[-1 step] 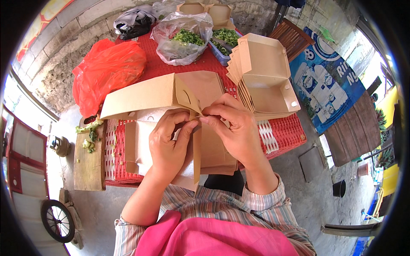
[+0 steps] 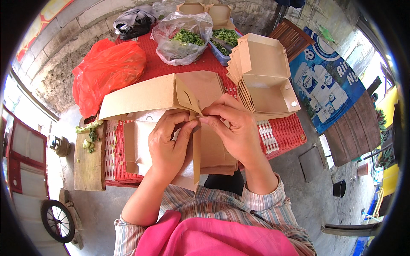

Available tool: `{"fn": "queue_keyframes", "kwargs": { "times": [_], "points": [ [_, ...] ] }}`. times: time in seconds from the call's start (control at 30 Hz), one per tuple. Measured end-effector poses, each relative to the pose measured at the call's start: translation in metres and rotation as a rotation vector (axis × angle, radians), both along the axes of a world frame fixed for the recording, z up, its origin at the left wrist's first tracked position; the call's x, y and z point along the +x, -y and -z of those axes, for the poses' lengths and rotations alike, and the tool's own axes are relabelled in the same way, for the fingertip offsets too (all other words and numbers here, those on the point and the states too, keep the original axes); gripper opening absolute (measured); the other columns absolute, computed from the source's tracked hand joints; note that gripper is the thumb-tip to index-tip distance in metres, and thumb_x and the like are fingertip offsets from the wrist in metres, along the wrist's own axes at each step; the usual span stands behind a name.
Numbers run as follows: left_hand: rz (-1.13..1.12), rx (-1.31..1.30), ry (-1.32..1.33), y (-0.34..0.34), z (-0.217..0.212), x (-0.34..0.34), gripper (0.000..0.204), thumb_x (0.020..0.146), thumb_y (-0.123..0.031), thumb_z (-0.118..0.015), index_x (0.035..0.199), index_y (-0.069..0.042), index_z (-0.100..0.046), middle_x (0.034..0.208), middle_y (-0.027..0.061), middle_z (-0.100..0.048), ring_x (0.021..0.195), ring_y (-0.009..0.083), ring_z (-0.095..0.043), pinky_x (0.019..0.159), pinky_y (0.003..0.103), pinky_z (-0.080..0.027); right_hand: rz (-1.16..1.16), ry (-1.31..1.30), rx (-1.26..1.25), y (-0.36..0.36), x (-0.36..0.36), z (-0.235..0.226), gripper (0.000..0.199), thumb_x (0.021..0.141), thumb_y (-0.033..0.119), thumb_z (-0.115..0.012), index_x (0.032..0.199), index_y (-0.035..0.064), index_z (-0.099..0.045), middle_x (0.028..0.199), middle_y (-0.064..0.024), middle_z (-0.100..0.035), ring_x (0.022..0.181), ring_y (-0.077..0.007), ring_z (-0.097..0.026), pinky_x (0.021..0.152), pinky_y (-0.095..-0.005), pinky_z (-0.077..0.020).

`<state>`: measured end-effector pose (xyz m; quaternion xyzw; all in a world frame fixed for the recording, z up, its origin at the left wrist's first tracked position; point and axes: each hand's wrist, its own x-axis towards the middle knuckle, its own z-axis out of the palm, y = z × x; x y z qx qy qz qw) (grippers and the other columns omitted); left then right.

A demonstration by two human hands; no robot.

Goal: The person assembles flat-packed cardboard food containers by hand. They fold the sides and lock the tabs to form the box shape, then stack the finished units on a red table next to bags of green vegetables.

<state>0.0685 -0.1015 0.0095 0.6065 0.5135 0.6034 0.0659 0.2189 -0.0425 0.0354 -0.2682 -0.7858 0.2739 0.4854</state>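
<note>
A brown cardboard food box (image 2: 139, 96), partly folded, stands in front of me with its lid raised and its pale inside showing. My left hand (image 2: 171, 138) is closed on the box's right corner, thumb and forefinger pinching the cardboard. Right beside it, the fingertips of my right hand (image 2: 232, 128) pinch the same corner where the flaps meet; the exact join is hidden by my fingers. Under and behind the box lies a pile of flat brown cardboard blanks (image 2: 217, 151). To the far right, several folded boxes (image 2: 267, 57) are nested together with their lids up.
A red woven table (image 2: 279, 141) carries everything. At its left are a red plastic bag (image 2: 109, 70) and a wooden board (image 2: 89, 160) with vegetable scraps. Behind sit a clear bag (image 2: 181, 25) of chopped greens, a blue basket (image 2: 221, 55) with greens and a knife, and a dark bag (image 2: 134, 23).
</note>
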Motion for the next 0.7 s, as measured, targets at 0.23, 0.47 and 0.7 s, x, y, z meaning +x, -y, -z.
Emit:
{"fn": "queue_keyframes", "kwargs": {
  "times": [0.23, 0.47, 0.7],
  "points": [
    [-0.128, -0.006, -0.014, 0.003, -0.003, -0.001, 0.013, 0.086, -0.007, -0.072, 0.095, 0.000, -0.066, 0.089, 0.0146, -0.068, 0.078, 0.0281, -0.069, 0.068, 0.034, -0.053, 0.078, -0.023, 0.176, 0.008, -0.006, -0.001, 0.012, 0.082, 0.000, -0.070, 0.094, -0.0004, -0.068, 0.087, -0.0096, -0.062, 0.078, -0.0263, -0.065, 0.067, -0.0346, -0.0521],
    [-0.218, 0.120, -0.229, 0.008, -0.008, -0.001, 0.015, 0.084, -0.006, -0.072, 0.099, -0.003, -0.069, 0.088, 0.0143, -0.070, 0.075, 0.0335, -0.067, 0.066, 0.038, -0.052, 0.073, -0.012, 0.304, 0.013, -0.005, -0.002, 0.017, 0.081, -0.005, -0.066, 0.098, -0.0030, -0.063, 0.090, -0.0130, -0.062, 0.080, -0.0296, -0.064, 0.067, -0.0358, -0.0522],
    [-0.138, 0.181, -0.284, 0.007, -0.008, -0.005, 0.019, 0.081, 0.002, -0.071, 0.099, -0.002, -0.068, 0.087, 0.0161, -0.069, 0.075, 0.0347, -0.066, 0.064, 0.039, -0.052, 0.039, 0.053, 0.345, 0.012, -0.002, -0.001, 0.021, 0.078, -0.008, -0.065, 0.098, -0.0031, -0.062, 0.091, -0.0124, -0.060, 0.083, -0.0294, -0.062, 0.069, -0.0372, -0.0511]
  ]
}}
